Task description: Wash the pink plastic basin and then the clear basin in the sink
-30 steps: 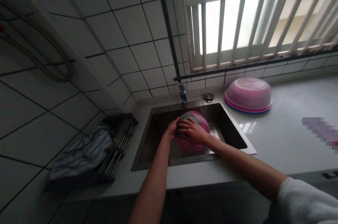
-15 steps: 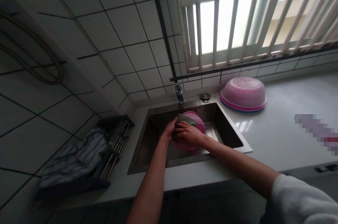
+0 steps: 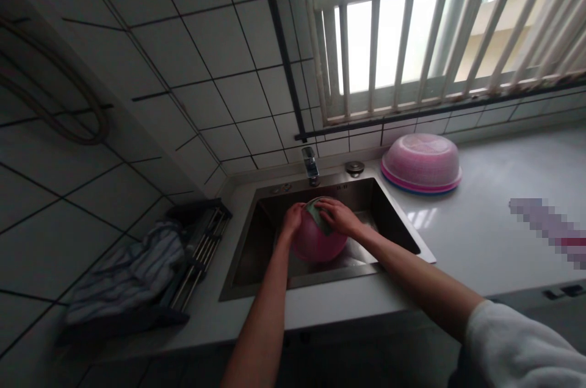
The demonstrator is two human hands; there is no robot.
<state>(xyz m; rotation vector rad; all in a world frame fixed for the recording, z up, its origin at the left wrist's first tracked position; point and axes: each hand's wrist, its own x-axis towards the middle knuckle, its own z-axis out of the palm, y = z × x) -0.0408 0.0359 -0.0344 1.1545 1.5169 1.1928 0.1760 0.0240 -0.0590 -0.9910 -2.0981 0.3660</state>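
Observation:
A pink basin (image 3: 317, 246) is tilted inside the steel sink (image 3: 389, 232), its outer side facing me. At its left edge, my left hand (image 3: 293, 220) is closed on the rim. My right hand (image 3: 339, 217) holds a green cloth (image 3: 319, 215) against the basin's upper part, the fingers bent over the cloth. Part of the rim is hidden behind my right hand.
Behind the sink stands a faucet (image 3: 310, 165), with a round metal drain piece (image 3: 354, 167) beside it. Stacked pink baskets (image 3: 422, 162) sit upside down on the right counter. To the left, a striped cloth (image 3: 132, 272) lies on a dark rack (image 3: 201, 254).
The basin has turned so that its outer side faces me. My right hand has moved right and slightly up with the cloth; my left hand stays at the basin's left edge.

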